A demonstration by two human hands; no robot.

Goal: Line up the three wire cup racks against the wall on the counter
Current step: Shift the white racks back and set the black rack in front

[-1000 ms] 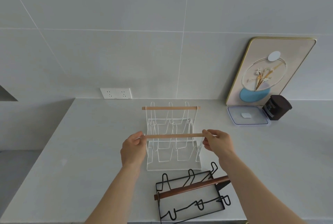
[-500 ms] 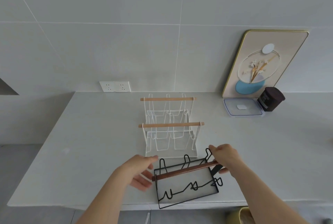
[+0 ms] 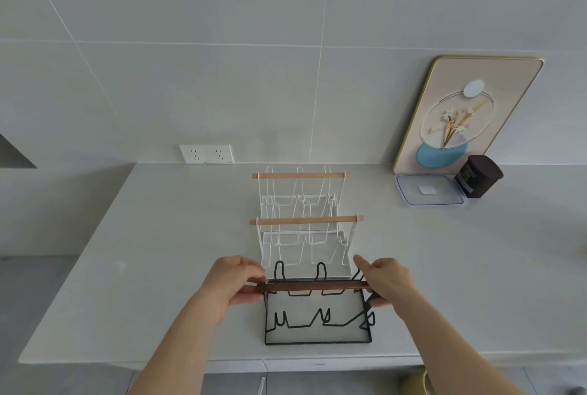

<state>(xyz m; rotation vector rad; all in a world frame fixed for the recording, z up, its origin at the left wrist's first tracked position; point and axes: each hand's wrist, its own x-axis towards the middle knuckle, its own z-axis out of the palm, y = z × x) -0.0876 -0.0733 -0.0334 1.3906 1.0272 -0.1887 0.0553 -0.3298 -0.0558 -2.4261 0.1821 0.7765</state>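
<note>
Both hands grip the black rack's dark wooden bar, low centre of the frame.

The black wire rack [image 3: 317, 312] stands near the counter's [image 3: 152, 267] front edge, the left hand [image 3: 235, 285] clasping one bar end and the right hand [image 3: 386, 280] the other. Just behind it stand two white wire racks, the nearer [image 3: 306, 240] in front of the farther [image 3: 298, 191], which sits close to the wall [image 3: 254, 92]. At right, a framed picture [image 3: 467, 115], clear lid [image 3: 428, 192] and dark jar [image 3: 479, 176].

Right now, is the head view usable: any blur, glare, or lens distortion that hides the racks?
Head view: sharp and evenly lit, no glare, shadows faint. Wide-angle bending curves the counter edges. White racks blend into the pale surface; the black rack and both hands, left and right, read clearly.
</note>
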